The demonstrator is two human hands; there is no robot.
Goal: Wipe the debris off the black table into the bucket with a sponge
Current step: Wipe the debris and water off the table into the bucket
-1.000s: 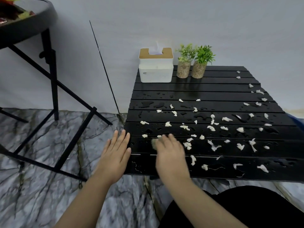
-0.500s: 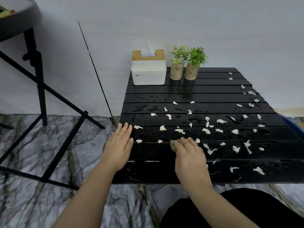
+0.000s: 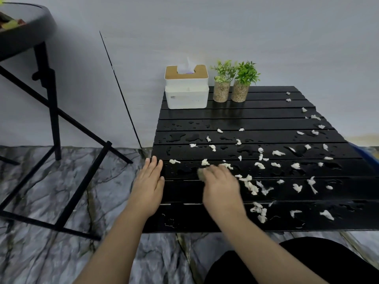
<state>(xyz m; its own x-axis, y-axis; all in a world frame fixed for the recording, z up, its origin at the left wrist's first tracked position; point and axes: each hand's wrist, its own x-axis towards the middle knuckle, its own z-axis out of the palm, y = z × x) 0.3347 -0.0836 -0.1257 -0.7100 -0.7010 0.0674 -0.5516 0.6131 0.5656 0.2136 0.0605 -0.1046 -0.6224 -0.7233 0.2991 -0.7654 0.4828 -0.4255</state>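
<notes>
Right hand (image 3: pixel 222 188) gripping the sponge (image 3: pixel 201 173) on the wet slatted bench (image 3: pixel 225 113) – left hand (image 3: pixel 148 185) flat, fingers spread – white scraps (image 3: pixel 251 186) everywhere.

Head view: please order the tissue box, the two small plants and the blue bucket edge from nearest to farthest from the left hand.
From the left hand:
1. Tissue box, at the table's far left corner.
2. Two small plants, just right of the box, side by side; too close to rank between them.
3. Blue bucket edge, past the table's right side.
</notes>
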